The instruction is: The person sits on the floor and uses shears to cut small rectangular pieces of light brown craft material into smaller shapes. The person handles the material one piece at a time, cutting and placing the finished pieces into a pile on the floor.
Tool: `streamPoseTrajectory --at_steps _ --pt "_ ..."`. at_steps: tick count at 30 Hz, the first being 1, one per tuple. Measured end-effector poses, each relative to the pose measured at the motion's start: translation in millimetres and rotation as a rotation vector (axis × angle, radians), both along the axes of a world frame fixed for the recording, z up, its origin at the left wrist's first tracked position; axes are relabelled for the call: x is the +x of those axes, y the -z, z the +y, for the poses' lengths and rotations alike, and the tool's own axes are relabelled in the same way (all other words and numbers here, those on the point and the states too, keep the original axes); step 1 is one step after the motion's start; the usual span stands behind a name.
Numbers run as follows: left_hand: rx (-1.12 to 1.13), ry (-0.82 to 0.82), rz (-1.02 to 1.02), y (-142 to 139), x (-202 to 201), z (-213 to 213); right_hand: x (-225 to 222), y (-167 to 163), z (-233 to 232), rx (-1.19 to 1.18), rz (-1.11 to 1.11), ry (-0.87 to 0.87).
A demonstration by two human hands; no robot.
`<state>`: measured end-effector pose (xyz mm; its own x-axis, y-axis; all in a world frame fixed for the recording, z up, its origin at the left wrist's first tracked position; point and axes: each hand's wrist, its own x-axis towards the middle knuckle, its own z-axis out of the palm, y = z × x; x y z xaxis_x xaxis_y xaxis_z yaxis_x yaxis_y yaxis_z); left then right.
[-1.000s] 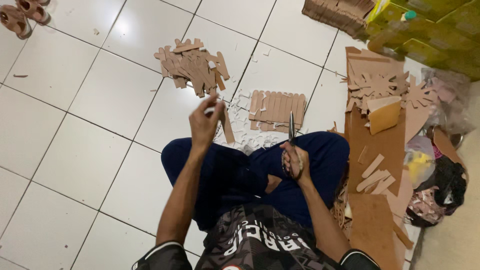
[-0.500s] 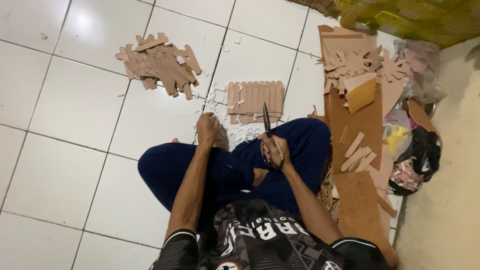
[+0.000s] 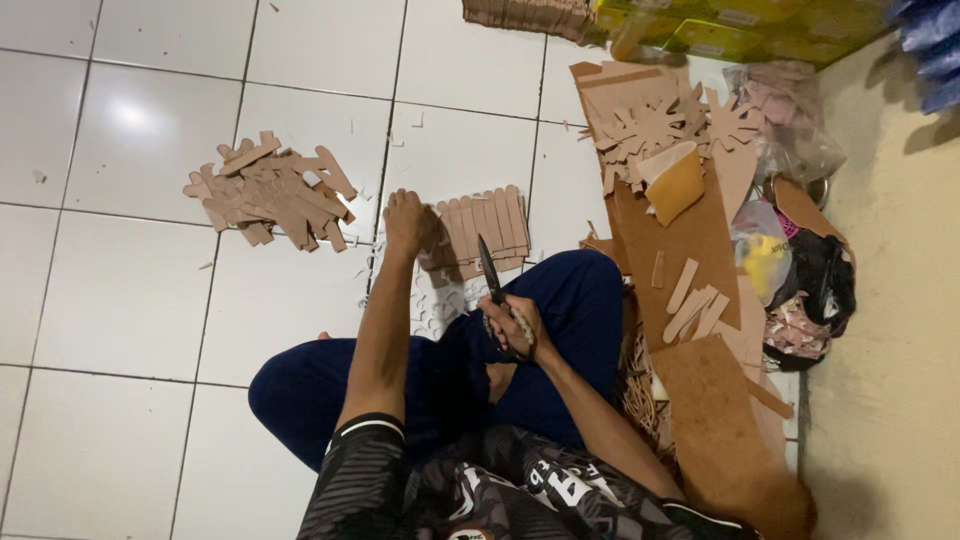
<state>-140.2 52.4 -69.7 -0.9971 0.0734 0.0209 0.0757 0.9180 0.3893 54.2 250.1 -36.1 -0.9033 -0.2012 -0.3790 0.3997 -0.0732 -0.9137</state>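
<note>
While R hand (image 3: pixel 512 328) fingers grip scissors (image 3: pixel 490 268) pointing up-left, L hand (image 3: pixel 404 222) fingers touch strips (image 3: pixel 487 226).

On the floor (image 3: pixel 130 300), a row of strips (image 3: pixel 485 228) lay before the knees, a heap of cutouts (image 3: pixel 270 192) to its left, cardboard sheets (image 3: pixel 700 250) to its right.

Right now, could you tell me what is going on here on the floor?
A person sits cross-legged on the white tiled floor among cut cardboard. The left hand reaches forward onto the row of cardboard strips lying side by side ahead of the knees. The right hand grips a pair of scissors, blades pointing up. A loose pile of cut pieces lies to the left, and larger cardboard sheets lie to the right.
</note>
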Motion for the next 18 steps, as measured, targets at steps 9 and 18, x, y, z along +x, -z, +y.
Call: streamPoseTrajectory --at_steps 9,18 --pt "1.059 0.21 -0.008 -26.7 53.0 -12.5 -2.5 17.1 0.9 -0.007 0.055 -0.024" --pt "1.244 0.003 -0.151 -68.7 103.4 -45.2 22.1 -15.4 -6.8 0.258 0.091 0.027"
